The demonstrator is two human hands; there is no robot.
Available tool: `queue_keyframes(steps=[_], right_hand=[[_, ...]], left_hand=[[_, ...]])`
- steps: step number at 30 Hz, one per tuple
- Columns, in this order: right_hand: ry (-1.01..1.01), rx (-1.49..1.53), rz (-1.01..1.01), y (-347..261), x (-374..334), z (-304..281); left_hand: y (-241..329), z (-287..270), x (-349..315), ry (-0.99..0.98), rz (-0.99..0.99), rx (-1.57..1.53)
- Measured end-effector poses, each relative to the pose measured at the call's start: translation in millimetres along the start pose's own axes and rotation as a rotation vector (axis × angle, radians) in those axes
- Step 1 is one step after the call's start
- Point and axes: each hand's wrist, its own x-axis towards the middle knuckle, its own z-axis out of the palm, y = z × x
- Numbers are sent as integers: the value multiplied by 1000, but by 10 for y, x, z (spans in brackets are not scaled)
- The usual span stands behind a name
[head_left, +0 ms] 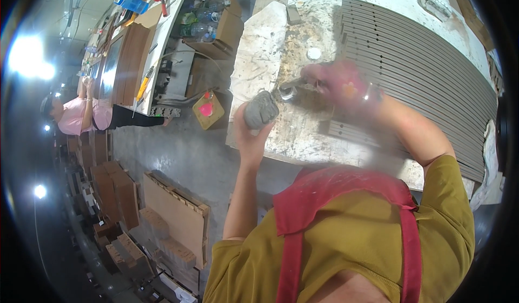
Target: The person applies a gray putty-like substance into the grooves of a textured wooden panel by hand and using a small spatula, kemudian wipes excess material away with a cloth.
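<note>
My left hand point(250, 139) is wrapped from below around a grey, putty-like lump point(260, 110) at the left edge of the worktable. To its right, my right hand point(338, 82), in a pinkish-red glove and smeared by motion, has its fingers closed on a thin dark tool point(293, 83). That tool points left toward the lump, and its tip is too blurred to name. Just below it a small shiny round piece point(287, 93) rests on the table. A row of grey-brown slats point(416, 81) lies side by side to the right, partly behind my right forearm.
The stained white worktable point(313, 21) carries a crumpled white cloth point(259, 48) and a white disc point(313, 53). Beyond the aisle, a person in pink point(81, 116) is at a cluttered bench point(154, 67). A box of plastic bottles point(224, 27) stands between; flat boards point(175, 211) stand lower left.
</note>
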Motion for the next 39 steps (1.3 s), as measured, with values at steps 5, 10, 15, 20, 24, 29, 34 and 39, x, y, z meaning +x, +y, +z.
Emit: queue_keyframes(steps=[5, 10, 15, 20, 24, 29, 34, 39], right_hand=[[-62, 232, -109, -83, 32, 52], [-336, 192, 196, -363, 142, 28], [-248, 97, -40, -327, 128, 287], [-280, 421, 34, -219, 175, 424], [-212, 326, -24, -149, 139, 455], [-142, 710, 259, -83, 79, 224], [-27, 743, 387, 81, 19, 107], [-31, 247, 177, 147, -11, 210]], left_hand=[[-14, -20, -11, -129, -25, -7], [78, -48, -19, -162, 4, -14], [170, -33, -23, -177, 145, 75], [-58, -64, -67, -108, 66, 17], [-58, -136, -73, -135, 70, 6], [-60, -120, -80, -113, 15, 2], [0, -75, -5, -114, -34, 52], [-8, -53, 26, -122, -19, 41]])
